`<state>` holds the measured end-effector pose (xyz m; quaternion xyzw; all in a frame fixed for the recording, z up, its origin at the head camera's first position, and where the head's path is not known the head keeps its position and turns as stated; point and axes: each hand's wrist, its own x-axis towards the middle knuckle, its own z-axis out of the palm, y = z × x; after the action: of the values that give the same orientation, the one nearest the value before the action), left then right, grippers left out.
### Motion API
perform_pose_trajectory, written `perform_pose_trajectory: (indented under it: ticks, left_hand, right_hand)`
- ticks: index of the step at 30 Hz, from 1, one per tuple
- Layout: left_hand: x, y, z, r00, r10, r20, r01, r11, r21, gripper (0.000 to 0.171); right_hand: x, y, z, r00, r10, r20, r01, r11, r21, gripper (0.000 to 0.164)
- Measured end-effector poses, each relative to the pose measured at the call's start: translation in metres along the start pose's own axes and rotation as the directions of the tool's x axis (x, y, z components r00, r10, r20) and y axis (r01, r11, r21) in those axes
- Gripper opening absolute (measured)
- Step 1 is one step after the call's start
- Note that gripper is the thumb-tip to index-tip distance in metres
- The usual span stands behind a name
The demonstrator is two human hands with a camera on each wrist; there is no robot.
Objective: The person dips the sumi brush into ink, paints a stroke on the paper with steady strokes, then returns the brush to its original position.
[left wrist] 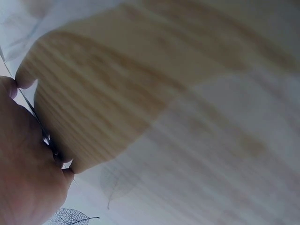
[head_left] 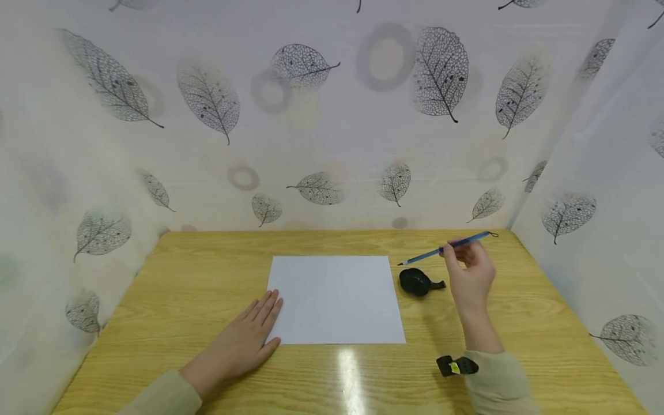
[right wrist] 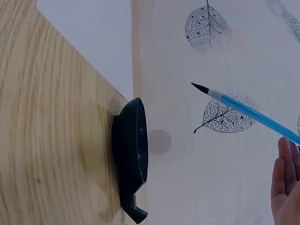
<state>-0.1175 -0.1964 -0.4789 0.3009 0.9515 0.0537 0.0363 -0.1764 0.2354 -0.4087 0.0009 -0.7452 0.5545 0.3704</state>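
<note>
Brush (head_left: 425, 255) — pinched in the right grip (head_left: 473, 276) — slants over the surface (head_left: 192, 276) toward its far right corner, near the black dish (head_left: 415, 282); straight-fingered, the left grip (head_left: 246, 341) touches the paper (head_left: 334, 300).

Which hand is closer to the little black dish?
Right. The right hand is just right of the dish; the left hand is across the paper, at its left edge.

I have the blue brush (right wrist: 255, 115) aloft at a slant, dark pointed tip lowest, apart from the small black dish (head_left: 415, 282). That sits upright on the bench (head_left: 207, 276), just right of the flat, plain white paper (head_left: 334, 300).
</note>
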Motion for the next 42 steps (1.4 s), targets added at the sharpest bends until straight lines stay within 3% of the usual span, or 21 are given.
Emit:
perform_pose_trajectory:
  ticks: [5, 13, 42]
  left_hand:
    - [0.000, -0.003, 0.006, 0.999, 0.010, -0.038, -0.011, 1.000, -0.005, 0.074]
    - [0.001, 0.001, -0.001, 1.000, -0.010, 0.023, 0.010, 1.000, 0.004, 0.074]
    - [0.001, -0.002, 0.002, 1.000, -0.005, 0.019, 0.005, 1.000, 0.024, 0.074]
  right_hand:
    - [-0.003, -0.001, 0.009, 1.000, -0.003, 0.025, 0.002, 1.000, 0.016, 0.010]
    - [-0.005, -0.003, 0.022, 0.999, -0.015, 0.031, 0.013, 0.997, 0.076, 0.010]
    - [-0.020, -0.015, 0.071, 0.991, 0.072, 0.111, -0.090, 0.981, 0.170, 0.005]
